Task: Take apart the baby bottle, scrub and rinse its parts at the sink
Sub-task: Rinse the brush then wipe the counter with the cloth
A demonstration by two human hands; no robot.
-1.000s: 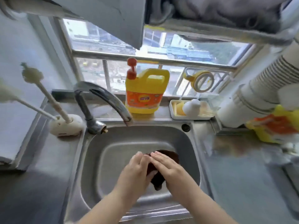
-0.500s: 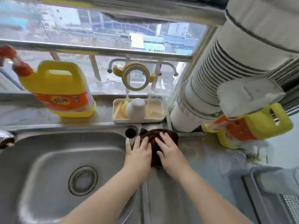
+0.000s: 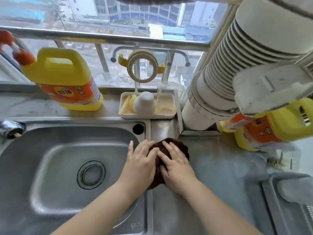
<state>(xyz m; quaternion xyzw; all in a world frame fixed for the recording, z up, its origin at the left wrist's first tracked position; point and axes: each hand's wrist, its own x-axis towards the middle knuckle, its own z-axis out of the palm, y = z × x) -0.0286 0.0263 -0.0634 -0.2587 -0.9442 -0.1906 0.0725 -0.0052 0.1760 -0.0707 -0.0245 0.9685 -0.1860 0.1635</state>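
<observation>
A dark brown cloth [image 3: 179, 146] lies on the steel counter just right of the sink's rim [image 3: 149, 167]. My left hand [image 3: 140, 165] and my right hand [image 3: 176, 165] both press on it with fingers spread flat. Behind, a cream drying tray [image 3: 125, 114] on the sill carries the bottle parts: a white cap [image 3: 144, 104], a yellowish teat [image 3: 131, 103] and a clear bottle body [image 3: 166, 99]. A yellow handled ring [image 3: 142, 67] hangs on the rack above the tray. The sink basin [image 3: 55, 150] holds nothing but its drain.
A yellow detergent jug [image 3: 64, 78] with a red pump stands on the sill at left. A second yellow jug [image 3: 267, 129] sits on the counter at right, under a thick white ribbed duct [image 3: 225, 72]. The tap spout [image 3: 10, 128] shows at far left. A grey rack [image 3: 291, 200] sits at lower right.
Both hands carried the brown cloth out of the sink basin and onto the counter right of the rim. The view swung right and then nearer; the hands stay pressed on the cloth.
</observation>
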